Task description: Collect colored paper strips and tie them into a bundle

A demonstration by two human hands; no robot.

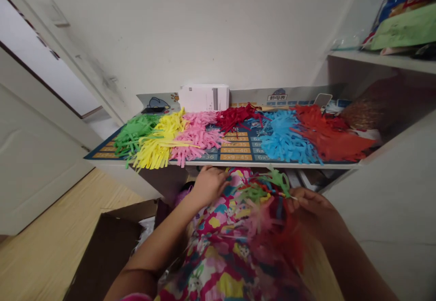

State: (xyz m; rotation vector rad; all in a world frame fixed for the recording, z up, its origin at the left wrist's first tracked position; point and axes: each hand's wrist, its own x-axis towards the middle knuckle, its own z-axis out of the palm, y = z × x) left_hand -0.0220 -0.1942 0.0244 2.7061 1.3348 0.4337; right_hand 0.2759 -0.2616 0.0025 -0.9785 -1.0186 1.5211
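My right hand (313, 208) pinches the end of a bundle of multicoloured fringed paper tassels (264, 214), near a thin white bit that looks like string. The bundle hangs over my lap in green, red, pink, blue and yellow strips, and its lower part is blurred. Just below the desk's front edge is my left hand (211, 185), its fingers curled and close together; what they hold, if anything, is hidden. On the desk (235, 158) lie fringed paper piles: green (136, 130), yellow (158, 144), pink (197, 139), dark red (236, 117), blue (288, 137) and red (334, 135).
White cards (204, 97) lean against the wall behind the piles. An open cardboard box (109, 242) stands on the floor at the left, beside a white door (34, 142). On the right, a shelf (384, 60) holds snack bags. Patterned cloth (218, 255) covers my lap.
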